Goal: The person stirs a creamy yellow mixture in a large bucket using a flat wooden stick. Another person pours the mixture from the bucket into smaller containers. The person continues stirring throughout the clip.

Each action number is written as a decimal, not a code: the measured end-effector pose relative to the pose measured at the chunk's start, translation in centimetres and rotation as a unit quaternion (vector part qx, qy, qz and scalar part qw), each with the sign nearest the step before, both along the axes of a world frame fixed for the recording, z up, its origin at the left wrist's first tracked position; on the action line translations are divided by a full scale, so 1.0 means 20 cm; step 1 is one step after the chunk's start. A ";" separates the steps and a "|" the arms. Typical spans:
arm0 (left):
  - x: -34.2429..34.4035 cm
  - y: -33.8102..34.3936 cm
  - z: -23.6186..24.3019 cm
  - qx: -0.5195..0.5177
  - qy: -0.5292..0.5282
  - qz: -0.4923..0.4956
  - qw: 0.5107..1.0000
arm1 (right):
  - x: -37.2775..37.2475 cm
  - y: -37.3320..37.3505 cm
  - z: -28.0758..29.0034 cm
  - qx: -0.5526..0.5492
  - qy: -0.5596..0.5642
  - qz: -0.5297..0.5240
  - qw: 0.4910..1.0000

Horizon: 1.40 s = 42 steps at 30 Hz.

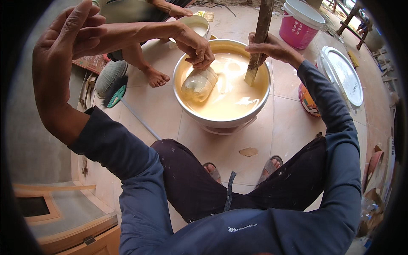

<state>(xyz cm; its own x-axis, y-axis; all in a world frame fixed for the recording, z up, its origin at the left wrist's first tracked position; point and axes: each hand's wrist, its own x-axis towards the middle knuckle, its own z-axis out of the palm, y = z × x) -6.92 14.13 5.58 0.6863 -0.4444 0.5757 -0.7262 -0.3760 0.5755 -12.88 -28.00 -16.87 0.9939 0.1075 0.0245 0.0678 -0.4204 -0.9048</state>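
Note:
A large white bucket (182,102) of creamy yellow paint stands on the tiles in front of my knees. My right hand (272,49) is closed round a flat wooden stick (260,32), whose lower end is dipped in the paint. At the far left my left hand (70,32) is raised, with its fingers stretched and nothing in them. Behind those fingers passes another person's bare forearm (131,36). That person's hand (197,46) holds a clear plastic bottle (199,85) lying tilted in the paint, partly coated with it.
Beyond the bucket are a small white pot (199,27) and a paintbrush (207,16). To the right stand a pink bucket (295,32) and an orange-red bucket (308,100) near a white lid (346,76). A green broom (117,97) and the person's bare foot (156,77) are at left.

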 end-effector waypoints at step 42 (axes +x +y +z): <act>-0.01 -0.05 -0.01 -0.017 0.055 -0.017 0.998 | -0.11 0.01 0.19 0.075 -0.043 -0.013 0.996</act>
